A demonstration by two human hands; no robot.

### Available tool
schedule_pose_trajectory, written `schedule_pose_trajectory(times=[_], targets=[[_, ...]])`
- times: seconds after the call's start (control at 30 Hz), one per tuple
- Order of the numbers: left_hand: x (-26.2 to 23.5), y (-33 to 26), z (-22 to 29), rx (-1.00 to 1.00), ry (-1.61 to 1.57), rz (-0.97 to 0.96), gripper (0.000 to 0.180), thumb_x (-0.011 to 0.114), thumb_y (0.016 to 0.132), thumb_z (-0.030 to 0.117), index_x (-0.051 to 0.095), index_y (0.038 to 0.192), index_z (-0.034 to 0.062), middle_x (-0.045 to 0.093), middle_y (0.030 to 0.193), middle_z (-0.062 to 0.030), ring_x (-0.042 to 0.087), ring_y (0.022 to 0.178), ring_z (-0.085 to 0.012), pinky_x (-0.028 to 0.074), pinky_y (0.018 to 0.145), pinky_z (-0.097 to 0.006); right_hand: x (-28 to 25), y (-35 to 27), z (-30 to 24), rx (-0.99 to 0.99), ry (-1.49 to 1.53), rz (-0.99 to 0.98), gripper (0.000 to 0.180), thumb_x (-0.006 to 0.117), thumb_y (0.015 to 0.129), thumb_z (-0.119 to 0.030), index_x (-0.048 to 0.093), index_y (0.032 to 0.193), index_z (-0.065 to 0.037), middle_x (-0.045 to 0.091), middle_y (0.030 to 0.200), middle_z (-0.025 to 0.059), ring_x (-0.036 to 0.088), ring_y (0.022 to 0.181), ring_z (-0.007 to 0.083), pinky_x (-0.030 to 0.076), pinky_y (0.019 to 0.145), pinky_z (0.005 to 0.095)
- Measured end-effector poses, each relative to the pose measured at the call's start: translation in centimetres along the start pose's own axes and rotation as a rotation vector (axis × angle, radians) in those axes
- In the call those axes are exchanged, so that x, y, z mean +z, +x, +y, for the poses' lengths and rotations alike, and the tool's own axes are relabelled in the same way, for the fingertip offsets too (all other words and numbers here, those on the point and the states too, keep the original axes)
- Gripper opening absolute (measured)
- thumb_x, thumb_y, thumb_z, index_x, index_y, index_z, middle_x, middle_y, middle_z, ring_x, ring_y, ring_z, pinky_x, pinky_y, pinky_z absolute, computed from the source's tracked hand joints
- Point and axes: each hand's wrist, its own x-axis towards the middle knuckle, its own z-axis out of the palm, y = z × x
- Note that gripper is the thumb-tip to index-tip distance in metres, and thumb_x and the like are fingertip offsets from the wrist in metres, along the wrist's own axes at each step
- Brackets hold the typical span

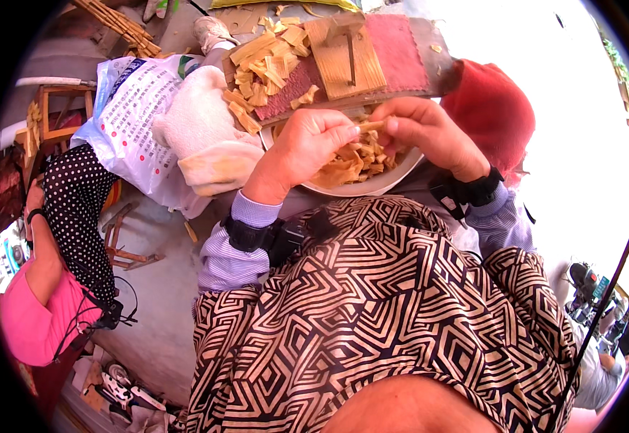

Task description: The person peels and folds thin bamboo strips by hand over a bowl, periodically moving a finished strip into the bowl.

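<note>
My left hand (301, 148) and my right hand (424, 130) meet over a white bowl (372, 186) full of small yellowish wood strips. Both pinch the same short strip (372, 125) between thumb and fingertips, one at each end. The bowl rests on my lap, just past my patterned black-and-cream cloth (372, 317). Beyond the bowl lies a board with a wooden block (343, 54) on a red mat (397, 43), with more cut strips (264, 65) piled on its left side.
A white cloth bundle (202, 123) and a printed white plastic bag (130, 115) lie left of the bowl. A red cloth (491, 108) sits to the right. Another person in pink and polka dots (62, 238) sits at far left. A small wooden stool (54, 108) stands behind.
</note>
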Motion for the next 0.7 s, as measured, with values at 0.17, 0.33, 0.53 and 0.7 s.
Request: schedule_pose_trajectory(times=[0.17, 0.33, 0.53, 0.7], targets=[[-1.6, 1.5, 0.2, 0.093, -0.04, 0.134, 0.018, 0.06, 0.092, 0.014, 0.067, 0.098, -0.0009, 0.056, 0.071, 0.0035, 0.048, 0.064, -0.004, 0.038, 0.056, -0.02, -1.1, 2.1, -0.4, -0.098, -0.025, 0.174, 0.019, 0.056, 0.094, -0.014, 0.065, 0.101, 0.002, 0.061, 0.076, 0.0017, 0.056, 0.063, 0.0059, 0.048, 0.057, 0.0195], [-2.2, 4.0, 0.3, 0.072, -0.197, 0.283, 0.011, 0.059, 0.091, 0.011, 0.063, 0.098, 0.0036, 0.054, 0.07, 0.0048, 0.046, 0.06, -0.0013, 0.033, 0.05, -0.016, -0.6, 4.6, -1.2, -0.123, -0.139, 0.358, 0.019, 0.055, 0.092, -0.01, 0.064, 0.101, 0.003, 0.062, 0.077, 0.002, 0.055, 0.062, 0.0066, 0.047, 0.056, 0.0211], [-2.8, 6.2, -0.4, 0.094, -0.126, 0.372, 0.008, 0.06, 0.09, 0.011, 0.062, 0.093, 0.0033, 0.055, 0.069, 0.0039, 0.048, 0.06, -0.0024, 0.037, 0.051, -0.018, -1.1, 6.4, -0.9, -0.251, -0.373, 0.435, 0.017, 0.057, 0.088, -0.01, 0.065, 0.096, 0.003, 0.063, 0.073, 0.004, 0.057, 0.063, 0.0087, 0.047, 0.058, 0.0233], [-2.4, 7.6, -1.3, 0.2, 0.185, 0.452, 0.011, 0.06, 0.089, 0.008, 0.062, 0.094, -0.0013, 0.06, 0.072, 0.0008, 0.051, 0.063, -0.0054, 0.041, 0.054, -0.022, -1.5, 7.6, 0.2, -0.396, -0.694, 0.5, 0.017, 0.058, 0.086, -0.012, 0.066, 0.093, 0.002, 0.064, 0.072, 0.0114, 0.06, 0.065, 0.0145, 0.049, 0.062, 0.0293]])
